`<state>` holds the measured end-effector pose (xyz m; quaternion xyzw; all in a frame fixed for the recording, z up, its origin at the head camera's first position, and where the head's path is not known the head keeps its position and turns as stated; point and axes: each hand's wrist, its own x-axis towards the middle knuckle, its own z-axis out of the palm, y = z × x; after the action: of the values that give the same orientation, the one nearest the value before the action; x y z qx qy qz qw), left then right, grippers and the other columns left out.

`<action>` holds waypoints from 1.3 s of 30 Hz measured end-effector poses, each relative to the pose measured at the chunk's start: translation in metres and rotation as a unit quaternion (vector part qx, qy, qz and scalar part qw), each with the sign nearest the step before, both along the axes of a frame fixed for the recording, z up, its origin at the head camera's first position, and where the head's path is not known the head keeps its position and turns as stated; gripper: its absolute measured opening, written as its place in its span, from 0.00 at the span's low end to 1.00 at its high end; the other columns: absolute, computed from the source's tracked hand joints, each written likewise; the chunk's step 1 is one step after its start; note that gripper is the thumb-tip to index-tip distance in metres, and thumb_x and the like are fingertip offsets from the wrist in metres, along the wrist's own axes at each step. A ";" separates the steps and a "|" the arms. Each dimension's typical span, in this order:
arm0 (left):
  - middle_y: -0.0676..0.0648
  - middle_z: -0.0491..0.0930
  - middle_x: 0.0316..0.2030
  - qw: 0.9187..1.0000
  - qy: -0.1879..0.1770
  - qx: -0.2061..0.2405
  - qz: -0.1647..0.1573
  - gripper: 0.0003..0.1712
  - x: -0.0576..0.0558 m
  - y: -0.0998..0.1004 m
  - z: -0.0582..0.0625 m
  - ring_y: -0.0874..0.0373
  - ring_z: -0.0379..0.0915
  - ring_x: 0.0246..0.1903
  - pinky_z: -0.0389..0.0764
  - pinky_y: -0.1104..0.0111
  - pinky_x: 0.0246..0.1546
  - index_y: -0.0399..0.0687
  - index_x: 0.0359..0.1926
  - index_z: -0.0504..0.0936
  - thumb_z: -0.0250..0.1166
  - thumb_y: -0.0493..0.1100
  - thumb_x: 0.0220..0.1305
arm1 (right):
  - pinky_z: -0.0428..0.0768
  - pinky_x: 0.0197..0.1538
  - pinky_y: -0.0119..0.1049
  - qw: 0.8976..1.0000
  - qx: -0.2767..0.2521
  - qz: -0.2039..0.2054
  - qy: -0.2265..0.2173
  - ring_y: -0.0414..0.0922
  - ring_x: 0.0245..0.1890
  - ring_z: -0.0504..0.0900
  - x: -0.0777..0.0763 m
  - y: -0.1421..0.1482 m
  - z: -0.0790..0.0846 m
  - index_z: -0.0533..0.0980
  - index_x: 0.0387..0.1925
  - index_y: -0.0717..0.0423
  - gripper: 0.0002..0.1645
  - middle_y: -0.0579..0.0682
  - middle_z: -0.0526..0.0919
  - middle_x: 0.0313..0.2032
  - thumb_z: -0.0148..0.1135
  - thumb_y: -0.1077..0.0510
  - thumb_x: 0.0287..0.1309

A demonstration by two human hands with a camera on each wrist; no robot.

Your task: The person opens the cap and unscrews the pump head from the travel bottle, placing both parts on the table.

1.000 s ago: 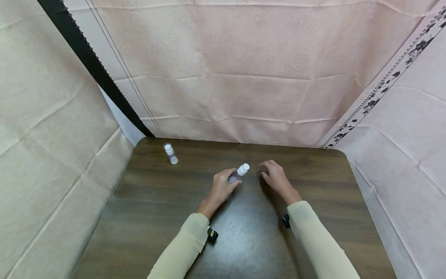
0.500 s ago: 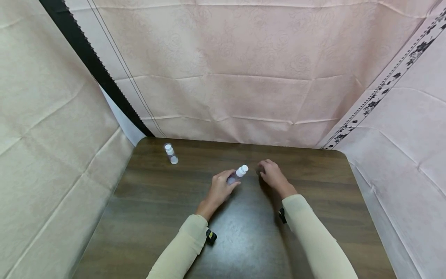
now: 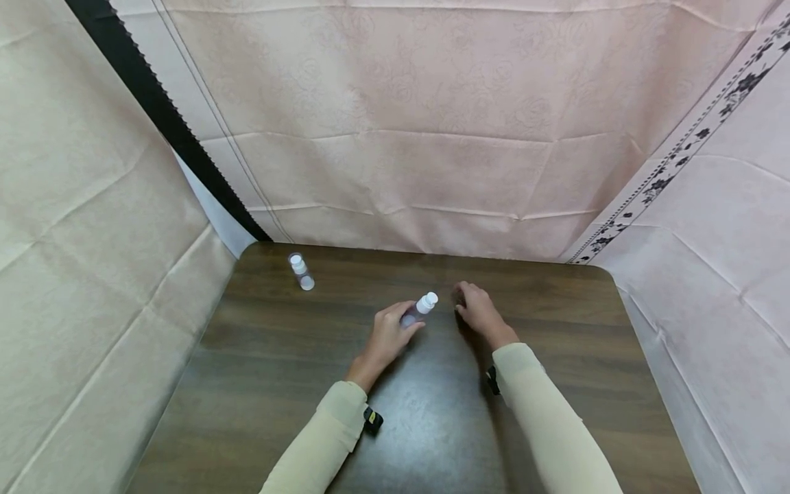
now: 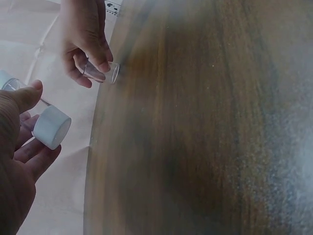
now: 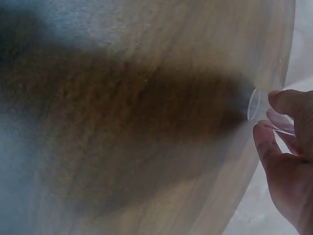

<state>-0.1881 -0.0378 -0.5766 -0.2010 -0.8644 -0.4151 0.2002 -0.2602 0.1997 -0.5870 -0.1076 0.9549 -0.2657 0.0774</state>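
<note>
My left hand point(image 3: 385, 333) pinches a small clear bottle point(image 3: 426, 302) with a white top, tilted to the upper right over the table. In the left wrist view, the white base point(image 4: 52, 127) of this bottle faces the table, with the thumb across its clear body and fingers underneath. My right hand point(image 3: 480, 312), a short way to the right, pinches a clear plastic cap point(image 4: 111, 72) between thumb and fingertips. The round rim of the cap points down close to the tabletop; the right wrist view shows this clear cap point(image 5: 254, 104) partly hidden by the fingers.
A second small bottle point(image 3: 302, 272) with a white top and base stands near the back left corner of the wooden table point(image 3: 259, 384). Light cloth point(image 3: 395, 137) hangs along the back and both sides, close to the table's edges.
My right hand has shifted a little to the left, closer to the bottle, keeping the clear cap. The left hand and its bottle have drifted only slightly left.
</note>
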 end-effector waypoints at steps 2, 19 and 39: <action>0.38 0.88 0.42 1.000 -0.001 -0.004 0.000 0.22 0.000 -0.001 -0.001 0.48 0.88 0.41 0.88 0.57 0.42 0.35 0.48 0.86 0.81 0.36 0.52 | 0.80 0.61 0.55 1.000 -0.008 -0.009 -0.004 0.59 0.57 0.79 0.000 0.000 -0.003 0.70 0.64 0.61 0.26 0.63 0.79 0.56 0.65 0.65 0.68; 0.40 0.88 0.44 1.000 -0.014 -0.016 -0.009 0.22 0.001 0.004 0.003 0.49 0.87 0.44 0.88 0.58 0.44 0.37 0.50 0.86 0.81 0.38 0.54 | 0.69 0.70 0.62 0.993 -0.090 -0.067 0.024 0.63 0.67 0.71 0.014 0.013 -0.010 0.58 0.76 0.57 0.46 0.63 0.75 0.65 0.72 0.59 0.63; 0.41 0.87 0.46 0.998 -0.035 -0.032 -0.031 0.23 0.009 -0.001 0.013 0.51 0.86 0.44 0.87 0.60 0.45 0.38 0.52 0.86 0.79 0.38 0.56 | 0.74 0.66 0.61 0.985 -0.126 -0.064 0.099 0.61 0.67 0.73 0.061 0.017 0.022 0.64 0.74 0.60 0.43 0.62 0.72 0.69 0.73 0.56 0.63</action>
<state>-0.1791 -0.0387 -0.5633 -0.2197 -0.8772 -0.3995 0.1505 -0.1995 0.2169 -0.5653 -0.0806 0.9216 -0.3765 -0.0492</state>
